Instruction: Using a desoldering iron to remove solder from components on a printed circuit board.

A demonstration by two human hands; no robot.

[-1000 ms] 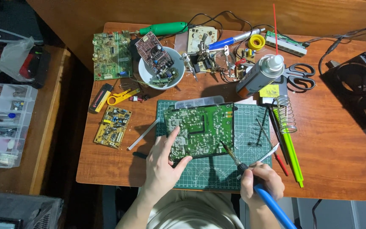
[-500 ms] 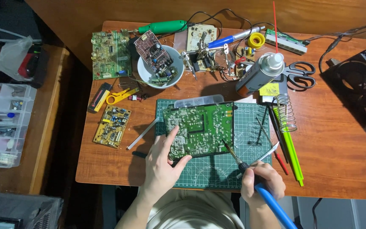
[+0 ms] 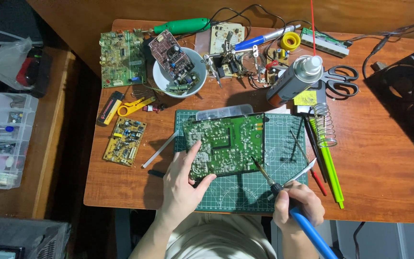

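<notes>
A green circuit board (image 3: 228, 141) lies solder side up on the green cutting mat (image 3: 245, 192). My left hand (image 3: 183, 184) grips the board's near left corner, thumb on its front edge and fingers on top. My right hand (image 3: 297, 208) is closed around a blue-handled soldering iron (image 3: 283, 196). The iron's tip (image 3: 253, 159) touches the board near its front right edge. Tweezers (image 3: 298, 175) lie on the mat just beside my right hand.
A white bowl (image 3: 178, 72) holding a circuit board, a spray can (image 3: 293, 79), scissors (image 3: 341, 79), a coiled iron stand (image 3: 324, 124), other boards (image 3: 123, 57) (image 3: 124, 140), a yellow stripper (image 3: 135, 105) and green tools (image 3: 329, 163) crowd the wooden table. A parts organiser (image 3: 1, 139) sits left.
The soldering iron tip has shifted slightly left and up along the board's front right area. My left hand has stayed on the board's corner.
</notes>
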